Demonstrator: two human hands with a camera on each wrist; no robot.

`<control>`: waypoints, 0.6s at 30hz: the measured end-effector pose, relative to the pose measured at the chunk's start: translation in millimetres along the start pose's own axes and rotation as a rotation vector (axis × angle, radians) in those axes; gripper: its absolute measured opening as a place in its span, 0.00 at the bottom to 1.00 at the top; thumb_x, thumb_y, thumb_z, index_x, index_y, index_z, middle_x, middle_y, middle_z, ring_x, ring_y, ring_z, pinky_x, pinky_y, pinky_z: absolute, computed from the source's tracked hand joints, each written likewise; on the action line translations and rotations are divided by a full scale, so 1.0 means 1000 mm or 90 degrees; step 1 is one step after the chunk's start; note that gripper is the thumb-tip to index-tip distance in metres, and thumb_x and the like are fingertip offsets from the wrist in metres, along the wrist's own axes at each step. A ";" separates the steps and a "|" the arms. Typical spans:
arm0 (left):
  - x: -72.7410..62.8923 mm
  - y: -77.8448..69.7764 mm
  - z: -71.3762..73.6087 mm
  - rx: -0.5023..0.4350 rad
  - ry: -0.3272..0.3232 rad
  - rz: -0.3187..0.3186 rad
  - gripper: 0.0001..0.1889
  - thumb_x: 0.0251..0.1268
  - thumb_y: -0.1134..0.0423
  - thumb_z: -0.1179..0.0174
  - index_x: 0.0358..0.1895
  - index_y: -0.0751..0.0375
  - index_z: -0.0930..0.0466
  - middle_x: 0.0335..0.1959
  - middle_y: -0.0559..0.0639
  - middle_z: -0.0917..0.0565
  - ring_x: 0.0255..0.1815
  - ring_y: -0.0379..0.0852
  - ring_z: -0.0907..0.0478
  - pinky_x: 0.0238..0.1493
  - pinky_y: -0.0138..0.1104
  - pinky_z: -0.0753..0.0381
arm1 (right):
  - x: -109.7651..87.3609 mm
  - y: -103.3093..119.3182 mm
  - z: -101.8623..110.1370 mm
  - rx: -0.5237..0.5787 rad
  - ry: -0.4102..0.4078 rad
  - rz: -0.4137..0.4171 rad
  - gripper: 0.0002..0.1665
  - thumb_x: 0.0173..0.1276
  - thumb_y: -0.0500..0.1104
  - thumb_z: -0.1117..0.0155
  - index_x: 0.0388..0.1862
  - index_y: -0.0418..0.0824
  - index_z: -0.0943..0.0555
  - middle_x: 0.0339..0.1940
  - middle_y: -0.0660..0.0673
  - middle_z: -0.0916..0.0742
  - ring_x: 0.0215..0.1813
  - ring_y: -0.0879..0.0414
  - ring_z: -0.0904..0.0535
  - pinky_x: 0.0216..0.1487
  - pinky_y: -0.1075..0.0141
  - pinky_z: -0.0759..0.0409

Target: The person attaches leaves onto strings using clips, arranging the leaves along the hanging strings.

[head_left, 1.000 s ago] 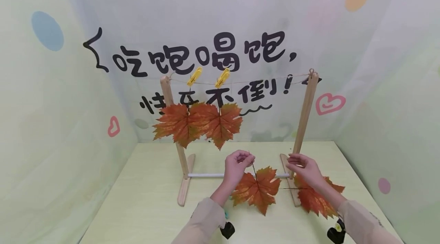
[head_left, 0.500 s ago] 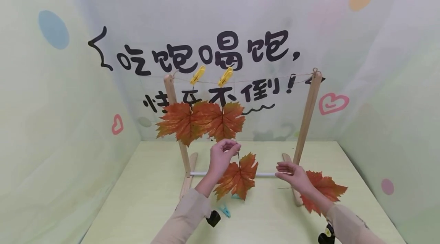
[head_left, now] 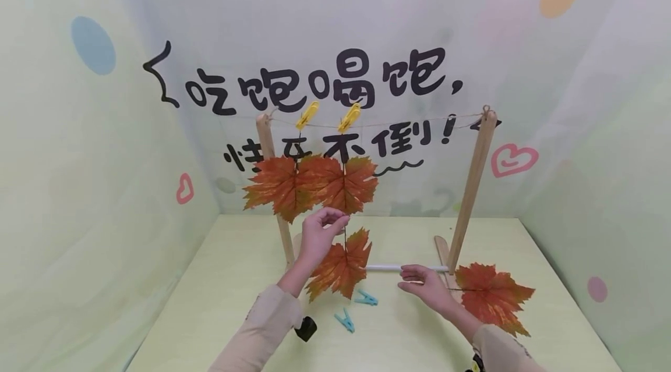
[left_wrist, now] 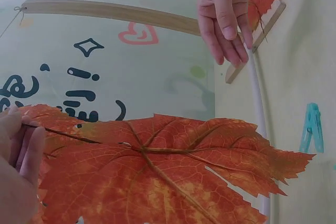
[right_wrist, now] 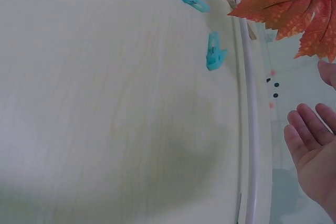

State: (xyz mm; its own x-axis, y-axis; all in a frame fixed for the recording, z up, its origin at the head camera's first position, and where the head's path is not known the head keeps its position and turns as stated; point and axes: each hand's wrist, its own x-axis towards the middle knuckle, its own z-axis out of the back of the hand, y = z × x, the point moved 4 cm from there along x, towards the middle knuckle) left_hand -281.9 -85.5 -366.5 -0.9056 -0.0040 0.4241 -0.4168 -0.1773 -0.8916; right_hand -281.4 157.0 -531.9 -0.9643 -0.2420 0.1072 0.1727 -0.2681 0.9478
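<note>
Head view: my left hand (head_left: 318, 236) pinches the upright stem (head_left: 345, 237) of a lobed autumn leaf (head_left: 343, 267) hanging below at six o'clock, my right hand (head_left: 428, 287), relaxed and holding nothing, farther at four o'clock.

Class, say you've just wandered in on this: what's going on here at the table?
A person's left hand pinches the stem of an orange-red leaf, holding it up below a string tied between two wooden posts. Two similar leaves hang from the string by yellow clothespins. The right hand holds nothing. A fourth leaf lies at the right, and two blue clothespins rest on the table.
</note>
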 end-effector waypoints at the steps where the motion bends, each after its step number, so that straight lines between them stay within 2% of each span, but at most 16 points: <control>1: -0.001 0.000 0.001 0.003 -0.001 0.001 0.06 0.56 0.70 0.39 0.34 0.72 0.21 0.29 0.62 0.18 0.32 0.57 0.21 0.32 0.30 0.19 | 0.000 -0.002 -0.005 0.002 0.001 -0.007 0.28 0.58 0.39 0.34 0.53 0.23 0.29 0.45 0.30 0.20 0.47 0.44 0.22 0.44 0.67 0.21; 4: -0.003 0.000 0.005 0.011 -0.004 0.006 0.06 0.55 0.70 0.38 0.34 0.72 0.21 0.30 0.61 0.18 0.31 0.53 0.21 0.33 0.29 0.19 | 0.001 -0.006 -0.018 0.003 0.009 -0.014 0.29 0.58 0.39 0.34 0.52 0.22 0.29 0.45 0.29 0.20 0.46 0.46 0.21 0.43 0.67 0.21; 8: -0.005 0.001 0.010 0.016 -0.005 0.016 0.08 0.54 0.71 0.38 0.36 0.73 0.21 0.30 0.61 0.18 0.31 0.49 0.21 0.33 0.29 0.20 | 0.004 -0.013 -0.036 0.003 0.028 -0.003 0.26 0.57 0.35 0.35 0.50 0.19 0.29 0.43 0.25 0.21 0.45 0.38 0.22 0.42 0.64 0.21; 12: -0.004 0.006 0.015 0.009 -0.013 0.028 0.09 0.53 0.71 0.37 0.37 0.73 0.20 0.32 0.60 0.17 0.31 0.46 0.20 0.33 0.29 0.20 | 0.008 -0.022 -0.051 -0.027 0.037 0.014 0.23 0.57 0.33 0.36 0.48 0.20 0.28 0.42 0.26 0.20 0.45 0.37 0.23 0.43 0.60 0.21; 18: 0.001 0.030 0.019 -0.010 -0.026 0.023 0.09 0.51 0.69 0.36 0.36 0.70 0.19 0.31 0.58 0.17 0.29 0.41 0.21 0.32 0.30 0.19 | 0.010 -0.033 -0.063 -0.066 0.014 0.040 0.23 0.53 0.35 0.32 0.46 0.24 0.25 0.39 0.33 0.17 0.43 0.41 0.21 0.42 0.61 0.21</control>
State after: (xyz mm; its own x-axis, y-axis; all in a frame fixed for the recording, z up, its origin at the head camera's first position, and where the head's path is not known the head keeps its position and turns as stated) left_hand -293.6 -109.7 -389.3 -0.9164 -0.0497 0.3971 -0.3850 -0.1610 -0.9088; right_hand -284.6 105.1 -581.2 -0.9468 -0.2807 0.1573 0.2528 -0.3463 0.9034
